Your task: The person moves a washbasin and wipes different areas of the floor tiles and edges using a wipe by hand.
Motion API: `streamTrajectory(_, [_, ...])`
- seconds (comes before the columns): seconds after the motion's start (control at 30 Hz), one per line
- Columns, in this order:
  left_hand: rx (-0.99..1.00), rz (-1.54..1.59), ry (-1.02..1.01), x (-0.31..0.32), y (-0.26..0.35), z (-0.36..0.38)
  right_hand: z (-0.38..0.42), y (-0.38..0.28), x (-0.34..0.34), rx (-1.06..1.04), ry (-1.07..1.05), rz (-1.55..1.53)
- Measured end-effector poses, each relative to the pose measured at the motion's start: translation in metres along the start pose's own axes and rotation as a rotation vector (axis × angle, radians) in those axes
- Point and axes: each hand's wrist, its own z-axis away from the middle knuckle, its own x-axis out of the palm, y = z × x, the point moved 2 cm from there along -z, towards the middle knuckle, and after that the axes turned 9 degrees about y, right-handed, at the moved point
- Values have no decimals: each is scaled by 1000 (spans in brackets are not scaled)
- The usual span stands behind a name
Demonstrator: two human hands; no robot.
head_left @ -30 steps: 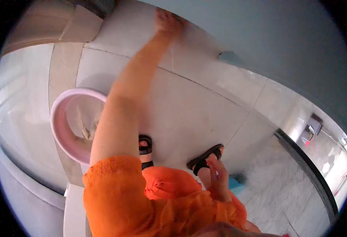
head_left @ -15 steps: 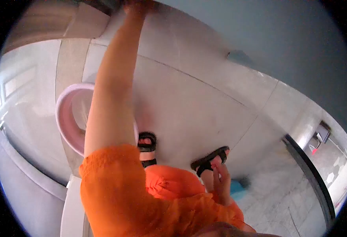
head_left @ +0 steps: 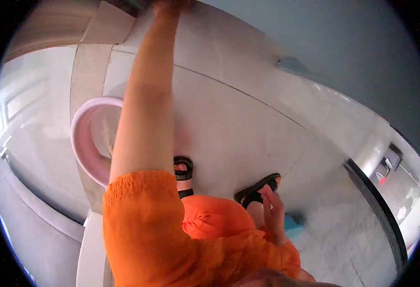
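Note:
My left arm, in an orange sleeve, stretches up to the top edge, where my left hand (head_left: 167, 6) is blurred and partly cut off. Its fingers and anything in them cannot be made out. Below that arm, a round pink basin (head_left: 83, 138) is partly covered. My right hand (head_left: 274, 210) is low, right of centre, over my lap and near one sandal (head_left: 253, 192). Its fingers are pressed together in a pinch around something small and pinkish that I cannot make out.
My other black sandal (head_left: 183, 168) stands on the tiled floor (head_left: 229, 129). A large grey surface (head_left: 343, 43) fills the upper right. A dark raised edge (head_left: 375, 205) runs down the right. Behind my right hand is a blue object (head_left: 293, 225). Grey padding (head_left: 38, 225) curves at lower left.
The view has shifted slightly, so the basin, arm and sandals appear a little further right. My right hand sits slightly higher, its fingers still pinched.

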Motion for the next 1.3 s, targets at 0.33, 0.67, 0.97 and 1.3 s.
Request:
streamTrajectory(0.33, [409,100,-110,1,126,195,-80,-49,46,-430,-3,150])
streamTrajectory(0.67, [129,768,110,-165,-41,276,-225,-126,129,-942,267,231])
streamTrajectory(0.97, [-112,680,-71,-239,-124,390,-293,-120,226,-1023,559,455])
streamTrajectory(1.3, [-570,667,-127,-248,-150,478,-314,-307,329,-1040,288,-216])
